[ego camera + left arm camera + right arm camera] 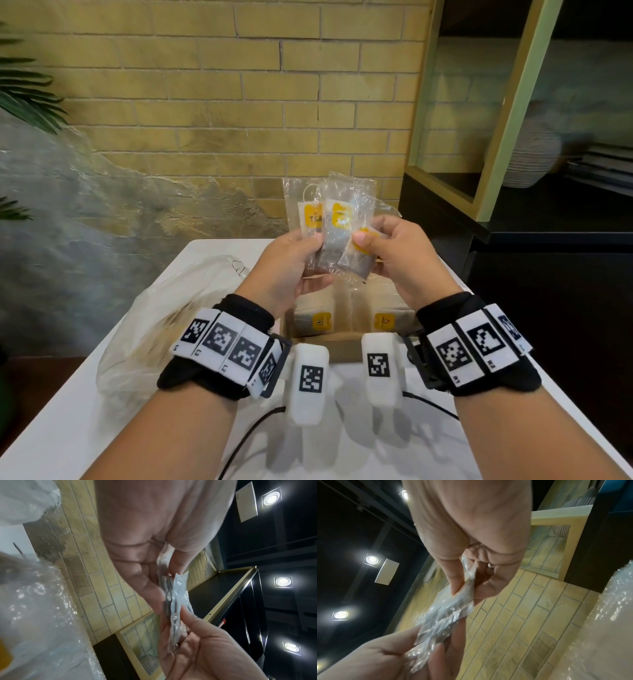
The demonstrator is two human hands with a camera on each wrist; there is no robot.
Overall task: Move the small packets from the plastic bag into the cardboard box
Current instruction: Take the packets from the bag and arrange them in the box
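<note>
Both hands are raised above the cardboard box [342, 346], fanning clear small packets with yellow labels. My left hand [291, 260] grips a couple of packets [329, 212] by their lower ends. My right hand [387, 246] pinches another packet [358, 255] between thumb and fingers, overlapping the left hand's ones. The box holds more packets [320, 320] with yellow labels. The crumpled plastic bag [150, 322] lies on the table to the left. In the left wrist view the packets' edges [175, 601] show between my fingers; in the right wrist view the packets [447, 612] bridge both hands.
A white table [85, 421] carries the bag and box. A brick wall [239, 102] stands behind it. A dark cabinet with a green-framed glass door [513, 120] is at the right. Plant leaves [24, 89] reach in at the left. A black cable [246, 442] runs over the near tabletop.
</note>
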